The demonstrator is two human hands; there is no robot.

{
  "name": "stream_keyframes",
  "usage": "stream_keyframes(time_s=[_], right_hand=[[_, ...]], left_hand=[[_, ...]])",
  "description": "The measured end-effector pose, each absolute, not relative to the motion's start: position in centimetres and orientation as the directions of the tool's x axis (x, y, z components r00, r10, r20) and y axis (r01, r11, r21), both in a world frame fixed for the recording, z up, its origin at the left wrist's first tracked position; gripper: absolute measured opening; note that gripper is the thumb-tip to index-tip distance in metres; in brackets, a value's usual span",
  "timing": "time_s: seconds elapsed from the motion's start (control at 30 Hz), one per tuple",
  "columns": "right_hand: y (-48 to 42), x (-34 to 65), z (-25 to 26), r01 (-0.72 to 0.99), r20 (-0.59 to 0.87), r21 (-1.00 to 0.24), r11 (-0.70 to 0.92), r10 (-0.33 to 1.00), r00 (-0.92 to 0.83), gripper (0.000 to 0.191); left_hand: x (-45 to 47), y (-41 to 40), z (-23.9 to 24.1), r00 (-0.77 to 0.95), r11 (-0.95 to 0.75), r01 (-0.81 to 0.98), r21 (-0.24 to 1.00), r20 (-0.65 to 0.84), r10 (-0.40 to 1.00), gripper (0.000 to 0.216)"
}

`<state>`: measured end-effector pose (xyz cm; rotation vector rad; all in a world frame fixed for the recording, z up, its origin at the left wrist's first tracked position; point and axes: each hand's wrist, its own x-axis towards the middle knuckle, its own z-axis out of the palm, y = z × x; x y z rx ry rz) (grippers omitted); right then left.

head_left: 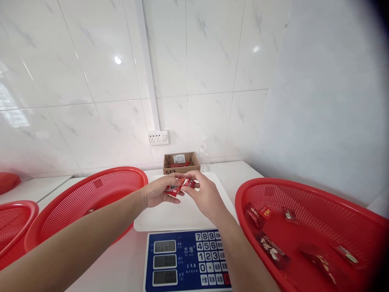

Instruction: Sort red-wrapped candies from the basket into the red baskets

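The left hand [159,190] and the right hand [205,192] are meeting in the middle and holding small red packets [172,189] between them. The packets are looking shiny and bright red, with white marks on the front. The fingers are hiding parts of them, so I cannot tell how many there are. They are sitting up above the white tray [158,219] of a scale.

The left hand is gripping with its thumb on top, and some of its fingers are sticking out straight below. The right hand is pinching from the other side, with its thumb and pointing finger close together.

Nearer, the blue front of the scale [188,261] is showing three little screens on the left and number keys on the right. The right arm is covering some keys.

To the left, a big red basket [100,188] is standing partly under the left arm, and another red basket [12,223] is peeking in farther left. To the right, a third red basket [319,198] is holding a few loose packets [272,247], some red and some darker. On the far side, a small brown box [181,171] is standing near the tiled wall [212,61].
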<state>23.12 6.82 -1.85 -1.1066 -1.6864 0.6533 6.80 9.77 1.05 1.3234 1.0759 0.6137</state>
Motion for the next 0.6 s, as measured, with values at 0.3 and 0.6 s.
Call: stream_keyframes(time_s=[0.3, 0.6], right_hand=[[5.5, 22.2, -1.8, 0.199, 0.467, -0.847, 0.492, 0.869, -0.162, 0.051], [4.7, 22.8, -1.3, 0.325, 0.574, -0.752, 0.573, 0.812, -0.103, 0.043]], left_hand=[[6.7, 8.4, 1.9, 0.430, 0.205, 0.182, 0.962, -0.265, 0.863, 0.029], [-2.0, 9.3, 5.0, 0.087, 0.042, 0.431, 0.901, -0.088, 0.992, 0.028]])
